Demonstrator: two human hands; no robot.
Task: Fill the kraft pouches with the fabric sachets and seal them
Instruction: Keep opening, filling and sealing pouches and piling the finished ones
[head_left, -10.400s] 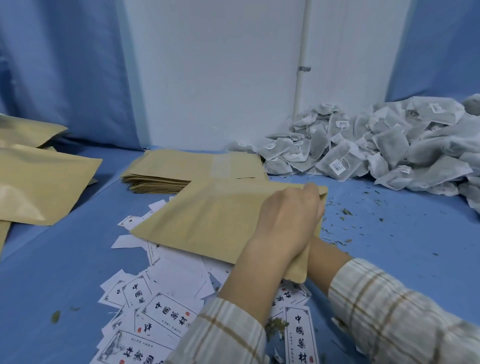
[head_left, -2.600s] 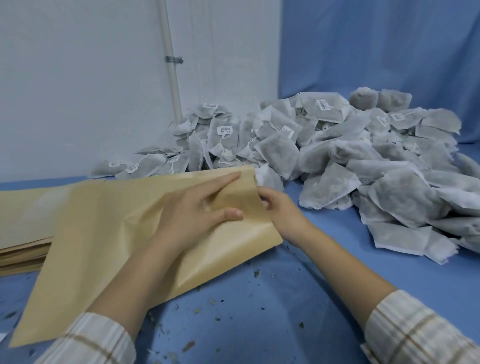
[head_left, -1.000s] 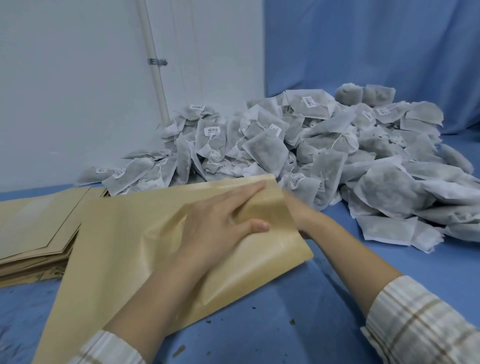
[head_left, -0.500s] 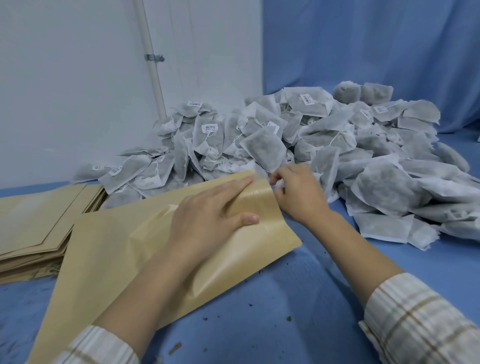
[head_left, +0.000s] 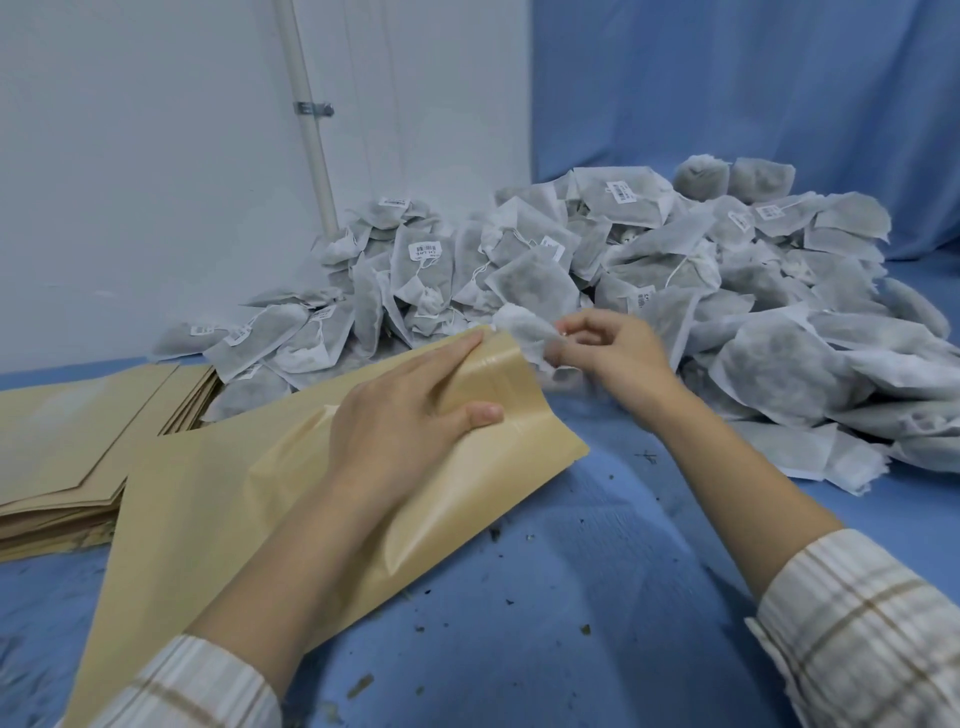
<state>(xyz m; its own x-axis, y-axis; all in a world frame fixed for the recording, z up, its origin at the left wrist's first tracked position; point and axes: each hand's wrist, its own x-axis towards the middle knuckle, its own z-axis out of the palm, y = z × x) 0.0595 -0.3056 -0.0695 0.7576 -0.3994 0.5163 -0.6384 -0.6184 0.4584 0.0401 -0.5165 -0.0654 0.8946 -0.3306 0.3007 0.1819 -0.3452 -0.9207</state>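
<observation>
A large kraft pouch (head_left: 218, 499) lies flat on the blue table with its mouth pointing toward the sachet pile. My left hand (head_left: 410, 410) holds the pouch's upper flap at the mouth, fingers on top and thumb underneath, keeping it lifted. My right hand (head_left: 613, 348) pinches the gathered end of a white fabric sachet (head_left: 522, 327) right at the pouch mouth. Behind it rises a big heap of grey-white fabric sachets (head_left: 675, 291) with small barcode tags.
A stack of flat kraft pouches (head_left: 78, 431) sits at the left edge. A white wall with a thin pipe (head_left: 311, 135) and a blue curtain (head_left: 727, 83) close off the back. Herb crumbs dot the blue table cover (head_left: 571, 597).
My right hand drew a sachet out of the pile and brought it to the pouch mouth. My left hand kept hold of the pouch flap.
</observation>
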